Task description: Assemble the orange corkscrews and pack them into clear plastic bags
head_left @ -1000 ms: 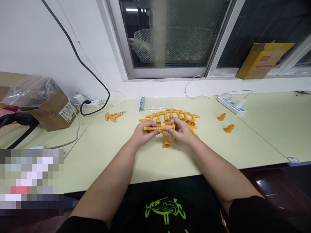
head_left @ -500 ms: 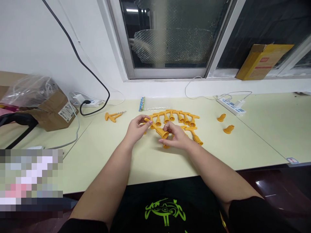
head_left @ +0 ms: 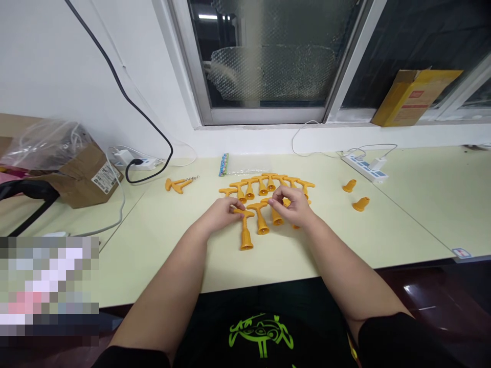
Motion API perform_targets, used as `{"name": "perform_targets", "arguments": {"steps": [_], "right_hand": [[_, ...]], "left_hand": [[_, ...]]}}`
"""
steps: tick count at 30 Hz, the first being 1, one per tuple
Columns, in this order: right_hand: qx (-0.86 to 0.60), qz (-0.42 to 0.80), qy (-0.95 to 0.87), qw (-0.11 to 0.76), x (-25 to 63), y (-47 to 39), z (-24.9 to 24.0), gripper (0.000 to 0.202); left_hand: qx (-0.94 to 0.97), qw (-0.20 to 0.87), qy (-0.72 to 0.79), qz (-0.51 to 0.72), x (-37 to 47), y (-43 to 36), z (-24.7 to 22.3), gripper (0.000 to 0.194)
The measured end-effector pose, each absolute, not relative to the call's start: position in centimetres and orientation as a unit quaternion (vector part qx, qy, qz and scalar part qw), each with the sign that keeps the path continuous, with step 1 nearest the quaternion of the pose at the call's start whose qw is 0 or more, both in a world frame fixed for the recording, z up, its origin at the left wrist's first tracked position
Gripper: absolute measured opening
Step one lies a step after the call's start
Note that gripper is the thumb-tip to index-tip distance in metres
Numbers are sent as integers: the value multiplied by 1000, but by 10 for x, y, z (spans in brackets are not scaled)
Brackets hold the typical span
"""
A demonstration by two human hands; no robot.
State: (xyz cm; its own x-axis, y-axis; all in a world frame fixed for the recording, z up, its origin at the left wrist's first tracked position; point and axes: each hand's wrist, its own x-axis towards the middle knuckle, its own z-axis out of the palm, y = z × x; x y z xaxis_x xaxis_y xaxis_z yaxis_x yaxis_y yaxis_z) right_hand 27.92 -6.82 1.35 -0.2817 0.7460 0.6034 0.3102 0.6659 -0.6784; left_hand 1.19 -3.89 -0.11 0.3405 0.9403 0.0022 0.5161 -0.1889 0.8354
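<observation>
My left hand (head_left: 227, 213) pinches the handle end of a yellow T-handled corkscrew (head_left: 246, 236), which lies on the table with its bell-shaped sleeve toward me. My right hand (head_left: 293, 204) is closed at the handle of another corkscrew (head_left: 277, 217) in the same front row, partly covering it. Between the two hands lies one more corkscrew (head_left: 263, 222). Behind them several like corkscrews (head_left: 263, 185) form a curved row, a few hidden by my right hand.
Two corkscrews without sleeves (head_left: 178, 185) show their metal spirals at left. Two loose yellow sleeves (head_left: 361, 204) lie at right. A clear plastic bag (head_left: 247, 164) lies behind the rows. A power strip (head_left: 364, 167), a cardboard box (head_left: 86, 168) and a black cable (head_left: 151, 120) are around.
The corkscrew held between both hands has come down onto the table at the front row's left end. My right hand has moved up and right from its sleeve to another corkscrew's handle.
</observation>
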Motion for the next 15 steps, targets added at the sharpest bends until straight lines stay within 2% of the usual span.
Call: {"name": "perform_targets", "arguments": {"steps": [3,15], "right_hand": [[-351,194,-766,503,283,-66,14,20],[-393,165,-713,557,299,-59,15,22]], "left_hand": [[767,330,496,238,14,-39,-4,19],[828,152,517,155,24,-41,-7,31]]}}
